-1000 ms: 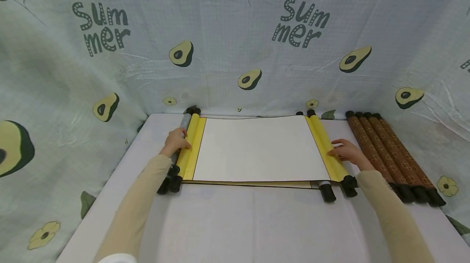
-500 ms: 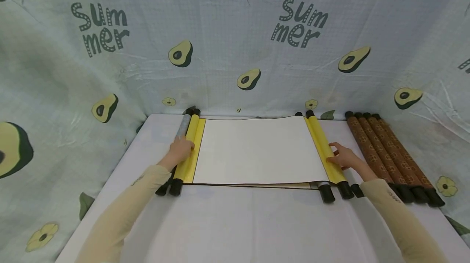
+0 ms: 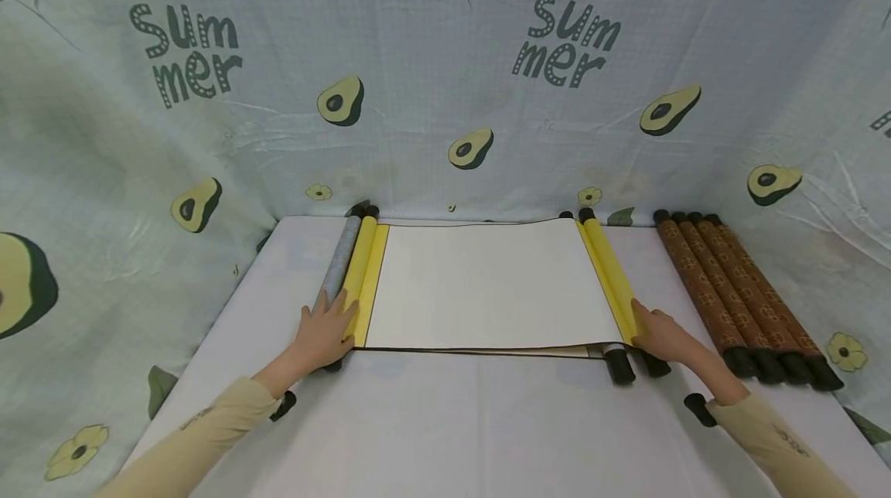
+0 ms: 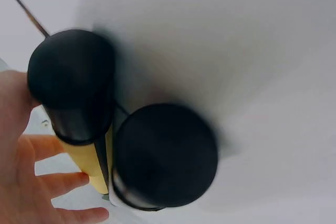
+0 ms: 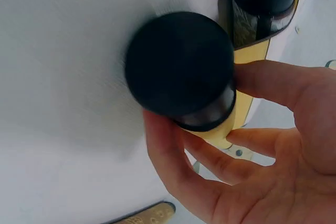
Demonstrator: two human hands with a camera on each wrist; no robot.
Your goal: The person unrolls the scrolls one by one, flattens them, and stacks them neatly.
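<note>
On the white table [image 3: 445, 421], a scroll [image 3: 487, 285] lies spread flat. Your left hand [image 3: 322, 335] rests, fingers loose, on its left roller [image 3: 358, 266]; your right hand [image 3: 661, 335] curls round the right roller [image 3: 607, 266] near the front edge, holding the sheet taut.

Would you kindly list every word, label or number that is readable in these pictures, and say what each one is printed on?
"Sum mer" in two lines, on the left of the avocado-print backdrop cloth, at.
"Sum mer" again, on the right of the same cloth, at.
Small dark marks on both beige sleeves: too small to read.
The unrolled scroll sheet is blank; the brown patterned rolls carry no readable text.
</note>
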